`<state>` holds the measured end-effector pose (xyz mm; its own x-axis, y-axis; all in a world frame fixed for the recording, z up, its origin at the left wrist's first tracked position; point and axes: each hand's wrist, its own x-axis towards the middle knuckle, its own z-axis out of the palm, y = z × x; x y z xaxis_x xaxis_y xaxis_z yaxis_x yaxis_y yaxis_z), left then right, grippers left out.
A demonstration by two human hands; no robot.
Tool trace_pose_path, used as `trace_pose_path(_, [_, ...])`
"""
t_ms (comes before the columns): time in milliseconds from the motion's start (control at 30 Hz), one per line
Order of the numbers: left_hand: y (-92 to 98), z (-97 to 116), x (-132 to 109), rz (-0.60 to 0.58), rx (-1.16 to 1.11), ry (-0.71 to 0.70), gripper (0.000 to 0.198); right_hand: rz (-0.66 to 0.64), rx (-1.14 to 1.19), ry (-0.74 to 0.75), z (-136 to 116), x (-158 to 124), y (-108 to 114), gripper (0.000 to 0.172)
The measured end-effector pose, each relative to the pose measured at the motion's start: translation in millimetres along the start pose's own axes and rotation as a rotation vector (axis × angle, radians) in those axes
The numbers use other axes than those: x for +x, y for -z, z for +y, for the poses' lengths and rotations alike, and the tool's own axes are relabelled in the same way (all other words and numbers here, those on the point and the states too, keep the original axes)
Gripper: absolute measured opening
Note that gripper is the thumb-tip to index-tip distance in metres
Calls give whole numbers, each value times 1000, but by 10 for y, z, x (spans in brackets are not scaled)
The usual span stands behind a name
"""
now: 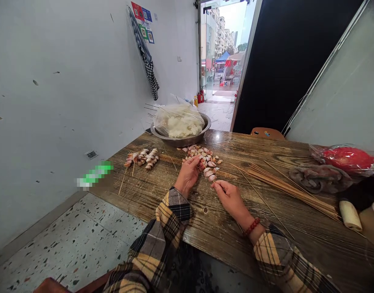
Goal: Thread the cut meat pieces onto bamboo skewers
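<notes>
My right hand (228, 198) is closed around a thin wooden skewer just below several garlic cloves (209, 174) threaded on it. At the skewer's upper end, the fingers of my left hand (190, 173) pinch a garlic clove, partly hidden by the fingertips. Right behind the left hand lies a heap of loose unpeeled garlic cloves (202, 152) on the wooden table (181, 215). Off to the left rest finished-looking skewers of garlic (142, 158), their bare sticks pointing toward me.
A metal basin (181, 142) with a plastic bag (181, 120) of pale food stands at the table's back. Bare bamboo skewers (293, 189) lie to the right, near a grey rag (321, 179), a red bundle in plastic (347, 158) and a pale roll (350, 215).
</notes>
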<state>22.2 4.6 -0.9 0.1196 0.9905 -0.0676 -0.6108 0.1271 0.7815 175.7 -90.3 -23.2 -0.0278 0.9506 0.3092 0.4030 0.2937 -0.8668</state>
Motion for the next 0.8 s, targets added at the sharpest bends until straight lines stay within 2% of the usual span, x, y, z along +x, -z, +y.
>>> trace_pose_path(800, [-23, 19, -28, 20, -28, 9, 15, -16, 0, -6, 59, 4, -18, 34])
